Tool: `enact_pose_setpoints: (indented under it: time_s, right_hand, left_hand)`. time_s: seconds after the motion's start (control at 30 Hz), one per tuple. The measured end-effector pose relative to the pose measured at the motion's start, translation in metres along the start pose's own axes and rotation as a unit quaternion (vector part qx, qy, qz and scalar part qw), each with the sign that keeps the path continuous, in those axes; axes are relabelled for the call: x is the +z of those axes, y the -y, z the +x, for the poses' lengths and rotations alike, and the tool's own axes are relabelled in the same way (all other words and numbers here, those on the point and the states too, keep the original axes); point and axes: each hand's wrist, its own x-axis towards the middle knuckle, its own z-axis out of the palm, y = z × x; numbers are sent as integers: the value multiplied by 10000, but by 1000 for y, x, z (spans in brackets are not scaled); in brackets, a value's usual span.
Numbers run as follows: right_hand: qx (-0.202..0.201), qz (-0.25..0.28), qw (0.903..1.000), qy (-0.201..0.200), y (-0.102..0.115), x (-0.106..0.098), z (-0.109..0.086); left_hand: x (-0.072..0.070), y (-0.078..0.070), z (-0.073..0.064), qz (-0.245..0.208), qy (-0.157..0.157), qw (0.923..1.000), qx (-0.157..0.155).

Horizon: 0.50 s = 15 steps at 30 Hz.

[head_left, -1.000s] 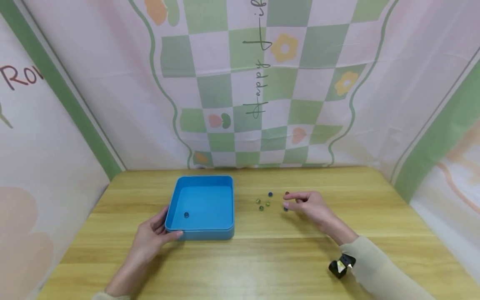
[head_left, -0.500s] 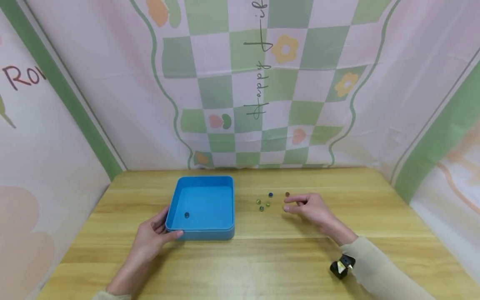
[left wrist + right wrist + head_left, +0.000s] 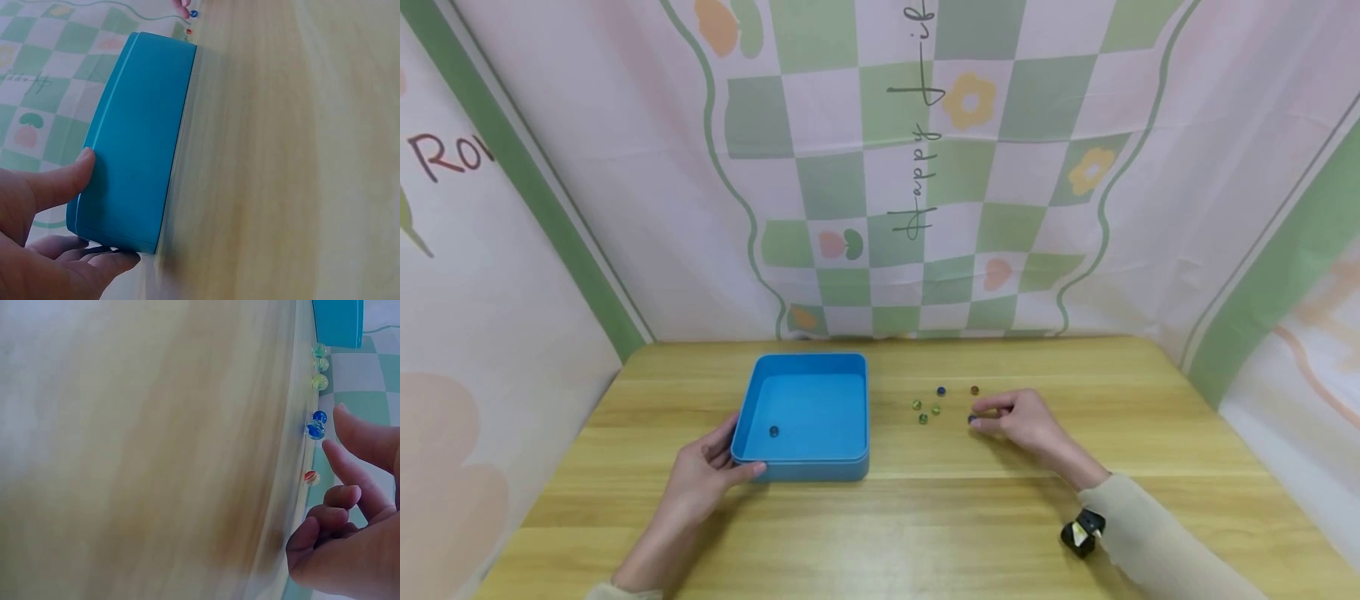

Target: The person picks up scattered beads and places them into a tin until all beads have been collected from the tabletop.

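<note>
My left hand [image 3: 696, 479] grips the near left corner of a square blue box [image 3: 808, 471], its thumb on the front wall and its fingers along the left side. One dark marble [image 3: 773, 432] lies inside. My right hand [image 3: 1030, 423] is over the table, thumb and index finger stretched out and parted, the other fingers curled. A blue marble [image 3: 316, 430] sits right by those two fingertips; in the right wrist view they look apart from it. A red-streaked marble [image 3: 312, 478] lies behind the index finger.
Between box and right hand lie another blue marble [image 3: 942, 391] and several greenish marbles [image 3: 922, 419] on the wooden table [image 3: 910, 533]. A black device [image 3: 1081, 533] hangs at the right cuff. A patterned cloth [image 3: 895, 287] rises behind the table's far edge.
My right hand has shifted slightly toward me. The blue marble at its fingertips, hidden half a second ago, shows again, and the red marble is uncovered. The left hand and box have stayed put.
</note>
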Motion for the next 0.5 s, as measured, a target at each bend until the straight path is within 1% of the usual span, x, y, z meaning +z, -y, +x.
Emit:
enact_pose_setpoints:
  time_s: [0.5]
  right_hand:
    - [230, -147, 9996, 9, 0, 1, 4]
  left_hand:
    - [0, -1, 0, -55, -28, 10000, 24]
